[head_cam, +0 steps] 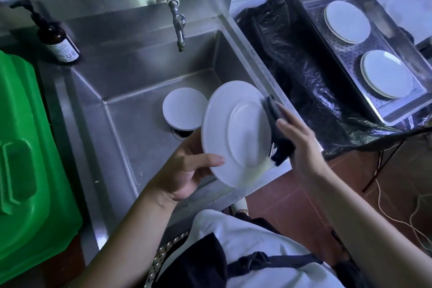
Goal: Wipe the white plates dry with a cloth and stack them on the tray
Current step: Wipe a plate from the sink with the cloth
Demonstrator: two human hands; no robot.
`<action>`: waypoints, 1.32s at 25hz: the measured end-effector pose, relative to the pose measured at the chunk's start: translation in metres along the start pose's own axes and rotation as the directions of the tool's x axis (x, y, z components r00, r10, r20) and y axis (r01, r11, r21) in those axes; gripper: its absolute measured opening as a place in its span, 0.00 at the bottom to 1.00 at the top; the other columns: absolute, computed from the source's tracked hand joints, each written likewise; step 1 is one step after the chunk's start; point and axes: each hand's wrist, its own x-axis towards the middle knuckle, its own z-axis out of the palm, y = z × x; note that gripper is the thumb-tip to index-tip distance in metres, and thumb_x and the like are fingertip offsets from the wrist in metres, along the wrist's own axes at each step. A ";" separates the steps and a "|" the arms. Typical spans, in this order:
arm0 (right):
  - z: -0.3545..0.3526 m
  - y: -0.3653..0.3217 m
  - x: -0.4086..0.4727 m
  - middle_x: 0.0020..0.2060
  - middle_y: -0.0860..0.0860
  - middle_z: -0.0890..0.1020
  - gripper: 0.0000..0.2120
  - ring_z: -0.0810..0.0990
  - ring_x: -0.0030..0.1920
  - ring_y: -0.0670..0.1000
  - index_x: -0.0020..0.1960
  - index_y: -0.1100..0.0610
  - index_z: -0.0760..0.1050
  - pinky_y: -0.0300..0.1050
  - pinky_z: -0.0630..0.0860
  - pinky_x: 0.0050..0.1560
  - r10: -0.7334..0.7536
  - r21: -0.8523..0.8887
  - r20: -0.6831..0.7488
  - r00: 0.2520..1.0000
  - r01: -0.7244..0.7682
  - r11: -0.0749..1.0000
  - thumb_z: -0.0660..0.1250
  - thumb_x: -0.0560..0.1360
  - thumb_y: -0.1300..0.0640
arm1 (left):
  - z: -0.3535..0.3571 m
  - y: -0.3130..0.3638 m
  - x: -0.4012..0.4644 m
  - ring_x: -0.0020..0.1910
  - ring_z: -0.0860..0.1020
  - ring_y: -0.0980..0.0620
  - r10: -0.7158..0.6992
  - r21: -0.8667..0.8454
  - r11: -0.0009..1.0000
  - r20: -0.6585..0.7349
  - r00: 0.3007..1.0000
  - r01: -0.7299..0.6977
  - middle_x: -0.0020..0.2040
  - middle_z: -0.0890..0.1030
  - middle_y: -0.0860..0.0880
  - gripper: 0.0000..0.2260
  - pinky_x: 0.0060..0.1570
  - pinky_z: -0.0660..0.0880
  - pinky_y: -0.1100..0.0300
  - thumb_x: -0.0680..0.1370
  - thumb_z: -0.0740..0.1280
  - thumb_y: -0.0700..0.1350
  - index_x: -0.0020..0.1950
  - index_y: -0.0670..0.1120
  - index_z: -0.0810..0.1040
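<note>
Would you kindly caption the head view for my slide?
Left hand holds a white plate over the sink while right hand wipes it with a dark cloth.

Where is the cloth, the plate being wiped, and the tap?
cloth (pixel 278 133), head view, middle of the dark fold.
plate (pixel 243 133), head view, centre of its face.
tap (pixel 179 30), head view, the metal spout.

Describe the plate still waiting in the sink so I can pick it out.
Find the steel sink under the tap. On its floor, over the drain, lies a white plate, upside down. Unlike the plate in the left hand, nobody touches it, and the tray plates sit far right.
</note>
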 end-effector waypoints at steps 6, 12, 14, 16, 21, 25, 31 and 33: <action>0.023 0.012 -0.005 0.79 0.38 0.58 0.28 0.54 0.78 0.37 0.82 0.47 0.52 0.51 0.52 0.80 -0.125 -0.263 0.053 0.991 0.134 0.955 0.54 0.83 0.46 | 0.018 0.005 0.000 0.57 0.81 0.47 -0.002 0.026 1.000 0.052 0.999 0.000 0.59 0.84 0.45 0.26 0.51 0.81 0.55 0.70 0.72 0.36 0.67 0.50 0.80; 0.040 -0.041 0.029 0.68 0.43 0.75 0.24 0.75 0.64 0.46 0.76 0.47 0.67 0.51 0.76 0.59 -0.158 -0.328 0.033 0.987 0.160 0.931 0.54 0.82 0.44 | 0.028 0.007 0.000 0.56 0.80 0.42 0.018 0.014 1.000 0.024 1.000 -0.018 0.58 0.82 0.40 0.26 0.49 0.80 0.51 0.70 0.73 0.36 0.68 0.44 0.78; 0.050 -0.057 0.028 0.67 0.48 0.78 0.20 0.75 0.65 0.48 0.72 0.55 0.74 0.51 0.72 0.66 -0.307 -0.450 0.238 0.921 0.385 0.806 0.54 0.84 0.51 | 0.034 -0.001 -0.003 0.56 0.82 0.45 0.013 -0.021 1.000 0.030 0.999 -0.012 0.58 0.83 0.42 0.23 0.48 0.81 0.52 0.71 0.71 0.36 0.67 0.45 0.79; 0.064 -0.061 0.022 0.67 0.51 0.78 0.18 0.72 0.71 0.52 0.69 0.59 0.76 0.51 0.62 0.75 -0.380 -0.552 0.469 0.797 0.600 0.579 0.56 0.84 0.56 | 0.038 -0.006 0.000 0.55 0.81 0.48 0.026 -0.068 0.997 0.008 1.000 -0.026 0.56 0.84 0.45 0.22 0.47 0.81 0.55 0.71 0.70 0.35 0.65 0.48 0.81; 0.075 -0.060 0.002 0.73 0.50 0.73 0.19 0.62 0.78 0.57 0.73 0.57 0.73 0.58 0.59 0.75 -0.327 -0.572 0.619 0.714 0.696 0.435 0.59 0.83 0.59 | 0.035 -0.006 0.001 0.58 0.82 0.50 0.083 -0.215 0.973 -0.008 0.997 -0.083 0.58 0.84 0.47 0.22 0.49 0.82 0.55 0.74 0.65 0.35 0.67 0.48 0.80; 0.069 -0.055 -0.016 0.76 0.49 0.68 0.21 0.57 0.80 0.56 0.76 0.53 0.69 0.56 0.57 0.77 -0.328 -0.622 0.629 0.705 0.709 0.332 0.59 0.84 0.56 | 0.037 0.001 -0.001 0.62 0.82 0.52 0.106 -0.417 0.907 0.076 0.991 -0.065 0.63 0.84 0.49 0.16 0.58 0.80 0.56 0.80 0.67 0.49 0.67 0.50 0.83; 0.063 -0.044 -0.035 0.78 0.48 0.66 0.25 0.57 0.80 0.56 0.78 0.51 0.66 0.60 0.56 0.77 -0.407 -0.707 0.633 0.658 0.706 0.041 0.62 0.81 0.54 | 0.041 -0.004 0.003 0.72 0.74 0.47 0.067 -0.541 0.841 0.087 0.994 -0.010 0.70 0.79 0.44 0.21 0.72 0.69 0.51 0.86 0.58 0.55 0.72 0.45 0.78; 0.059 -0.039 -0.040 0.77 0.48 0.66 0.24 0.58 0.80 0.56 0.77 0.50 0.67 0.62 0.57 0.77 -0.446 -0.704 0.638 0.628 0.710 -0.008 0.61 0.82 0.54 | 0.041 -0.004 0.006 0.73 0.74 0.45 0.025 -0.541 0.841 0.093 0.995 0.030 0.70 0.79 0.42 0.25 0.75 0.66 0.51 0.86 0.57 0.58 0.71 0.41 0.78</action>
